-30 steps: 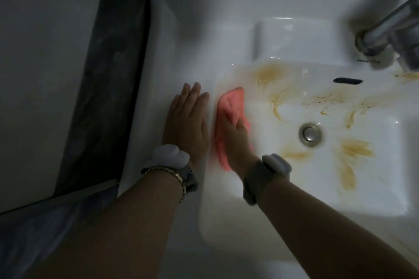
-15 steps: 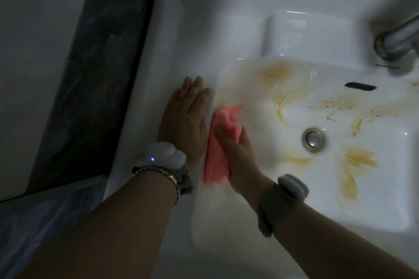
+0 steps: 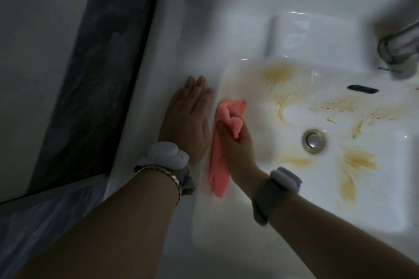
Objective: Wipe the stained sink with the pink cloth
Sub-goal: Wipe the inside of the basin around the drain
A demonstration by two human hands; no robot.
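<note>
- The pink cloth point(image 3: 218, 172) lay against the left inner wall of the basin, at about nine o'clock from the drain point(image 3: 314, 140). It was bunched at the top and trailed in a long fold toward six o'clock.
- The right hand point(image 3: 238, 149) gripped the bunched part, with its fingers curled round the fabric and pressing it to the wall.
- The left hand point(image 3: 188, 124) lay flat on the sink's left rim with its fingers straight and close together. It held nothing and sat just beside the cloth.
- Each wrist wore a pale band with a white device point(image 3: 166, 156), and the left wrist also had a gold bracelet point(image 3: 167, 171).
- The white sink point(image 3: 226, 29) carried yellow-brown stains point(image 3: 278, 77) from eleven o'clock round to four o'clock of the drain.
- A dark overflow slot point(image 3: 362, 89) sat at one o'clock from the drain.
- Small dark lettering point(image 3: 390, 70) was printed below the metal faucet point(image 3: 399, 47), too blurred to read.
- Out at nine o'clock of the sink ran a dark mottled strip point(image 3: 97, 75), then a pale wall point(image 3: 34, 52).
- The light was dim.
</note>
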